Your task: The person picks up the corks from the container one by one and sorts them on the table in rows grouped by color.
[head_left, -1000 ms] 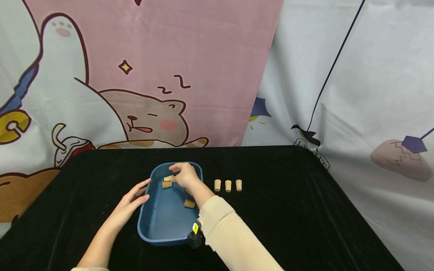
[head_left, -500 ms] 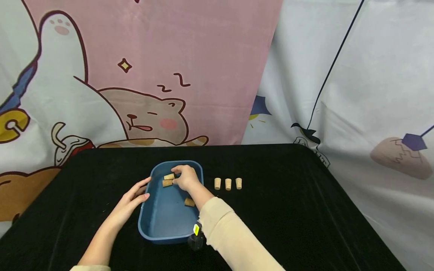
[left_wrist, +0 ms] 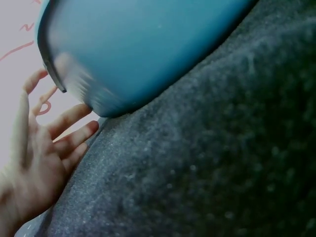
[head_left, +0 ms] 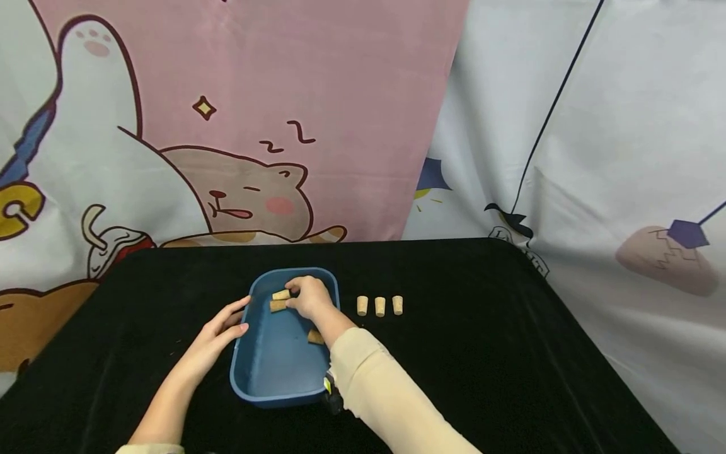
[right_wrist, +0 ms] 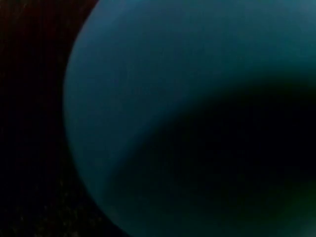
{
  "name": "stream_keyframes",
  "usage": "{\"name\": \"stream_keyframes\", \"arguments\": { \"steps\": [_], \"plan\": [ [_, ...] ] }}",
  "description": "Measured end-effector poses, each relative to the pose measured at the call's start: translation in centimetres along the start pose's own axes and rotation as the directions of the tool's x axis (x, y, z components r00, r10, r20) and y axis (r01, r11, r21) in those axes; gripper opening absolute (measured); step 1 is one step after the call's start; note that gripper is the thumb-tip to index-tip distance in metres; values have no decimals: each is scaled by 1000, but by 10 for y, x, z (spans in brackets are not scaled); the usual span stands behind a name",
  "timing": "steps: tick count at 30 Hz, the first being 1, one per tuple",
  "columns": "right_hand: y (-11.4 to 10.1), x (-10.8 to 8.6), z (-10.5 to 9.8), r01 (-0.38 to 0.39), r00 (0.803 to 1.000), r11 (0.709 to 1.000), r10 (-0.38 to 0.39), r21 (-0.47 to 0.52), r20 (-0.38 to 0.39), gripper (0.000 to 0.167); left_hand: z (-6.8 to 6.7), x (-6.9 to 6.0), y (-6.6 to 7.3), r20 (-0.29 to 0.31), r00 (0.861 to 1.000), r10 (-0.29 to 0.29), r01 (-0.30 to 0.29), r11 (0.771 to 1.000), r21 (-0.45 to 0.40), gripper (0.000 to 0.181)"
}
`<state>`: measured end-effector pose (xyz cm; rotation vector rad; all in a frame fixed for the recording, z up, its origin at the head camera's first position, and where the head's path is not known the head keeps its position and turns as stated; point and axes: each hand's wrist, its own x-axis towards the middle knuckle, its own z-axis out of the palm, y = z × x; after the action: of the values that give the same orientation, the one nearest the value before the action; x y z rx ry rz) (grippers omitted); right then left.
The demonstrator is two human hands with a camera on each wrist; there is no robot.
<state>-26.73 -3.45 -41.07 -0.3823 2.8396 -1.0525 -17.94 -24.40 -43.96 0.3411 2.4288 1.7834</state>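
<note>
The blue tray [head_left: 237,372] lies on the black cloth, its long sides running front to back. Against its left rim rest the spread fingertips of my left hand [head_left: 212,340]; the left wrist view shows this hand [left_wrist: 47,158] beside the tray's wall [left_wrist: 133,94]. My right hand [head_left: 314,299] reaches inside the far half, thumb and forefinger bent at the right ends of a pale cork [head_left: 280,294] and a darker cork [head_left: 278,306]. Whether it pinches anything is unclear. Another cork [head_left: 315,337] lies under the right wrist. The right wrist view is dark and blurred.
Three corks stand in a row right of the tray: left [head_left: 362,306], middle [head_left: 380,306] and right [head_left: 397,305]. A black device is at the right cuff, by the tray's near right corner. A printed curtain [head_left: 363,126] hangs behind the table [head_left: 482,366].
Inside the tray, my right hand has shifted slightly, its thumb and forefinger now bent closer by the two far corks. My left hand has stayed at the left rim.
</note>
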Motion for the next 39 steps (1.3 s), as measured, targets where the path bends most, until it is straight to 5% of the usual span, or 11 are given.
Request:
{"name": "stream_keyframes", "arguments": {
  "steps": [39],
  "plan": [
    [-1, -2, 3, 79, 997, 984, -81, -162, -6, 12, -1, -1, 1, -7, 1000, -18, 18, 1000, 17, 56]
  ]
}}
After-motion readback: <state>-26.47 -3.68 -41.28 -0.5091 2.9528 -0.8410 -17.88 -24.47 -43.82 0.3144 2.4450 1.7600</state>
